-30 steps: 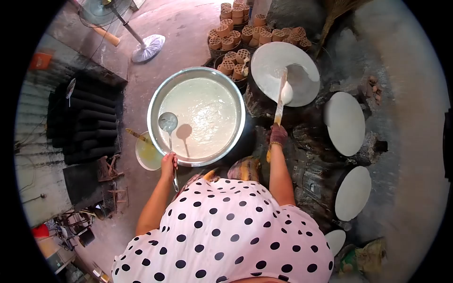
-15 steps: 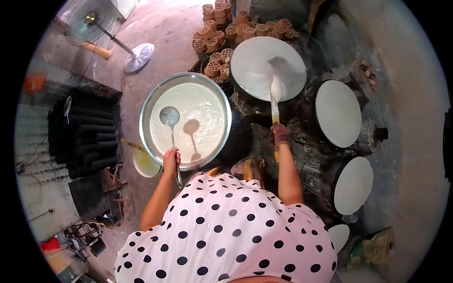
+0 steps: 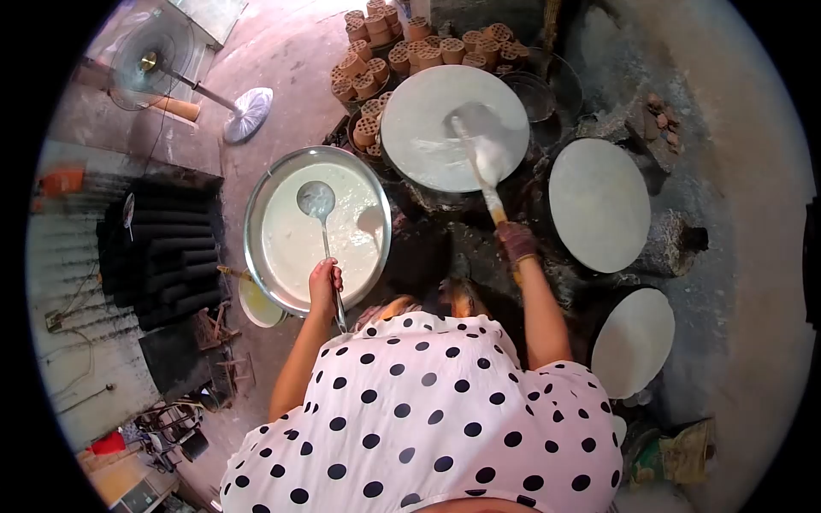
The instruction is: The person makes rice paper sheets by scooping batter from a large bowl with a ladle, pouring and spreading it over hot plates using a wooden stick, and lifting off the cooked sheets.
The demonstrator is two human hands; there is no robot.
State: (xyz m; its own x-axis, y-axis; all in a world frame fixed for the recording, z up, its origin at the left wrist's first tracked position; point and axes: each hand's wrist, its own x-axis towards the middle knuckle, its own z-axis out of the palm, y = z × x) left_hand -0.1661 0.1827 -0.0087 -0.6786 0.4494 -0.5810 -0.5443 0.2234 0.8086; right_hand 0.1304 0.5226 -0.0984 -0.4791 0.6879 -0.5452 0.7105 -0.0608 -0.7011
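My left hand (image 3: 324,282) grips the handle of a metal ladle (image 3: 315,200). Its bowl hangs over a wide metal basin (image 3: 248,224) of white batter (image 3: 289,252), casting a shadow on the right side. My right hand (image 3: 516,243), in a dark glove, is closed round the yellowish handle of a long paddle (image 3: 496,205). A pale lump covers part of its shaft. The greyish paddle blade lies over a round white steaming surface (image 3: 415,124); whether it touches is unclear.
More round white surfaces (image 3: 599,205) (image 3: 634,342) line my right. Perforated clay-coloured briquettes (image 3: 376,73) are stacked behind. A bucket (image 3: 259,306) stands by the basin. Black cylinders (image 3: 175,244) are piled at left, with a standing fan (image 3: 150,61) beyond.
The paddle blade has swung left across the round surface, its handle now slanting. The ladle has shifted over the basin. The whole view has turned slightly; both hands keep their holds.
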